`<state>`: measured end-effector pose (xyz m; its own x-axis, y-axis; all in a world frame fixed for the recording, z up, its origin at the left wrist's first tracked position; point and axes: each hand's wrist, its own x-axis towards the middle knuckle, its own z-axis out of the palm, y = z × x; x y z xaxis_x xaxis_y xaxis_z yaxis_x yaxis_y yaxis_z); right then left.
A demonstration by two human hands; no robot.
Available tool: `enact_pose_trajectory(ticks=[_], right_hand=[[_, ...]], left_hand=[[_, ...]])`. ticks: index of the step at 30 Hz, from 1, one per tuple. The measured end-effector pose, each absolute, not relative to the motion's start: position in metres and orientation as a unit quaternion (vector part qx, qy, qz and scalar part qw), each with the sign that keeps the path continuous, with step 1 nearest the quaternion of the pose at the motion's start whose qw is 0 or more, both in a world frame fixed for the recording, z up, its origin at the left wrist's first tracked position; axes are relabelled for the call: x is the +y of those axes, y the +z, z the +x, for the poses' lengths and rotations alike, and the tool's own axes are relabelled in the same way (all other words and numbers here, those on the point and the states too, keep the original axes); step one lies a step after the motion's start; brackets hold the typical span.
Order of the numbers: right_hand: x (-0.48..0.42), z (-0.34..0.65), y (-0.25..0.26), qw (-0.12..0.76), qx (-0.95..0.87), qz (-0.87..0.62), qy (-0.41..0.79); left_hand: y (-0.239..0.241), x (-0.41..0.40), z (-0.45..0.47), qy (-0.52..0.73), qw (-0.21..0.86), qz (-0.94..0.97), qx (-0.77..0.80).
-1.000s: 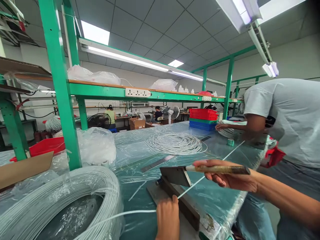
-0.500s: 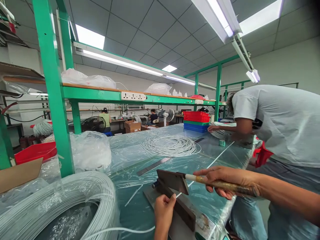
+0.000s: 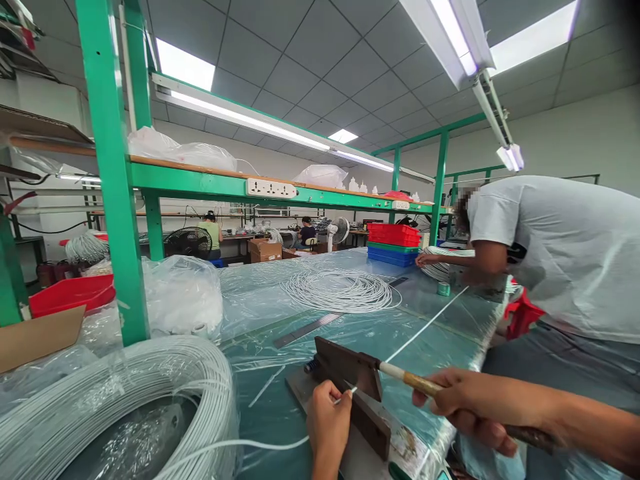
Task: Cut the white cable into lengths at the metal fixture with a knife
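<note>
Head view, bottom centre: your left hand pinches white cable at cutter blade, your right hand grips the cutter handle, lower right, on the worktop.

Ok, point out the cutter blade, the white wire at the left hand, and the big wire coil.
cutter blade (image 3: pixel 350 370), head view, flat of the blade
white wire (image 3: pixel 260 443), head view, stretch between coil and left hand
wire coil (image 3: pixel 125 393), head view, top windings

long tube lights are glowing under a grey tiled ceiling; green shelf frames are standing along plastic-covered tables, and a pale wall is closing the right side.
</note>
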<state>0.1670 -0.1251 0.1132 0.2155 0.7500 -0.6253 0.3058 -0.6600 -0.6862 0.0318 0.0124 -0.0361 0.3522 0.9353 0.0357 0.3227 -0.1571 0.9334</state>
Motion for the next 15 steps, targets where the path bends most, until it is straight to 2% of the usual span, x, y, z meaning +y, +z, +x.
enact_pose_trajectory(ticks=[6,15], right_hand=[[-0.142,0.163,0.098,0.241,-0.417,-0.749,0.454],[-0.152,0.175,0.071,0.33,-0.411,-0.708,0.471]], left_hand=[[-0.042,0.015,0.034,0.343,0.466,0.682,0.447],[-0.054,0.017,0.036,0.363,0.475,0.678,0.428]])
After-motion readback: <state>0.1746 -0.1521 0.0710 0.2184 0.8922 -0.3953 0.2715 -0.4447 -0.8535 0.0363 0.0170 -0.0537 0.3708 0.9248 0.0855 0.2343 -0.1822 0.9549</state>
